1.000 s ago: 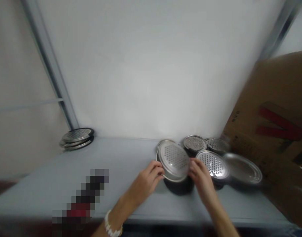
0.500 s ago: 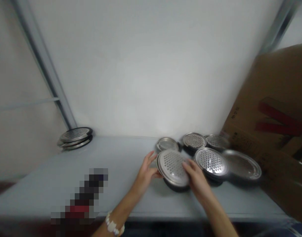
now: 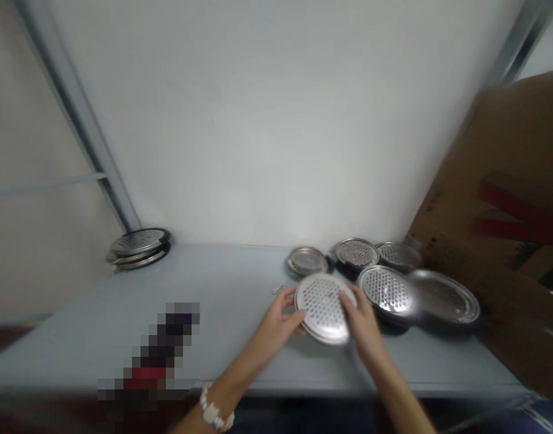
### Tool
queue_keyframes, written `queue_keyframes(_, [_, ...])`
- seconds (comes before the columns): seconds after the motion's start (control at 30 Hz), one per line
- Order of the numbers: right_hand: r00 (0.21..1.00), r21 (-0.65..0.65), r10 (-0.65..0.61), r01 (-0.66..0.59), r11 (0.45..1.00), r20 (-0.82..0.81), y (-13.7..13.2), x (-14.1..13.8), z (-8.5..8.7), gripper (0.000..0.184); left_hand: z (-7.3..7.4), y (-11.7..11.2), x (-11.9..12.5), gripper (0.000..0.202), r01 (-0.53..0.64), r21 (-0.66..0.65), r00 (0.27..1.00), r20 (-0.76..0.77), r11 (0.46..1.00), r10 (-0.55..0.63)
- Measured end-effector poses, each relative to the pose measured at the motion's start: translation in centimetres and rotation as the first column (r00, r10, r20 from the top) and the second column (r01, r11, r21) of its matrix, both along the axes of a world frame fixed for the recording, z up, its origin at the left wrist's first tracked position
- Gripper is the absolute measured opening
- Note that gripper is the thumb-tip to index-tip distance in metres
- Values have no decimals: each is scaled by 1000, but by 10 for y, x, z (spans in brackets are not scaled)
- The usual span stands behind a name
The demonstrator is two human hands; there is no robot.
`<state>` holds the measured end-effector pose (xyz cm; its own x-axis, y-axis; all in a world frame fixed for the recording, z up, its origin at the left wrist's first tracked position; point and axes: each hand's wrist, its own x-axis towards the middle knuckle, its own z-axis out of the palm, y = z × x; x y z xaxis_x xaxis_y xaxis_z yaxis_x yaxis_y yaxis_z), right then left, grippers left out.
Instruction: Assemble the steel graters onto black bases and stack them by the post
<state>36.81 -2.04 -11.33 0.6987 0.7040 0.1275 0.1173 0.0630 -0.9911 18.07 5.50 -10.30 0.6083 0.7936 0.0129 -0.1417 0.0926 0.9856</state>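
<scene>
A round silver grater (image 3: pixel 324 316) with rows of holes is held just above the table near its front edge, its holed face turned towards me. My left hand (image 3: pixel 280 316) grips its left rim, thumb on top and fingers underneath. On the right rim, my right hand (image 3: pixel 360 319) is closed with its thumb lying on the holed face. Close on the right stands a stack topped by another round grater (image 3: pixel 387 292). Behind the held grater lies a round metal piece (image 3: pixel 307 261) with a plainer-looking face.
More round graters (image 3: pixel 356 253) sit at the back right, beside a larger round metal tray (image 3: pixel 445 298). A cardboard box (image 3: pixel 497 229) borders the right side. Another stack of graters (image 3: pixel 138 244) stands at the far left of the grey table (image 3: pixel 213 289), against the wall.
My left hand has closed on the grater's left rim, where its fingers were spread before. The grater has turned more squarely towards me, and the dark part under it no longer shows.
</scene>
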Motion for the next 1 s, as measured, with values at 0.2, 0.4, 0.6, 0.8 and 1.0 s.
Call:
queue_keyframes(0.2, [994, -8, 91, -91, 996, 66, -4, -6, 10, 52, 3, 4, -3, 53, -43, -67, 997, -64, 997, 38])
queue_keyframes(0.4, [987, -16, 156, -156, 988, 36, -6, -13, 16, 51, 11, 6, -6, 37, 53, -67, 998, -42, 996, -56])
queue_keyframes(0.6, [988, -50, 128, -124, 991, 84, -8, -8, 17, 48, 7, 6, -7, 34, 48, -44, 993, -102, 998, -52])
queue_keyframes(0.8, [986, -30, 167, -167, 986, -1, -8, -5, 21, 51, 4, 8, -8, 37, 25, -28, 995, -92, 999, -28])
queue_keyframes(1.0, [958, -97, 250, -265, 959, -139, -11, -9, 24, 55, 3, 12, -7, 48, -55, -122, 998, -40, 991, 51])
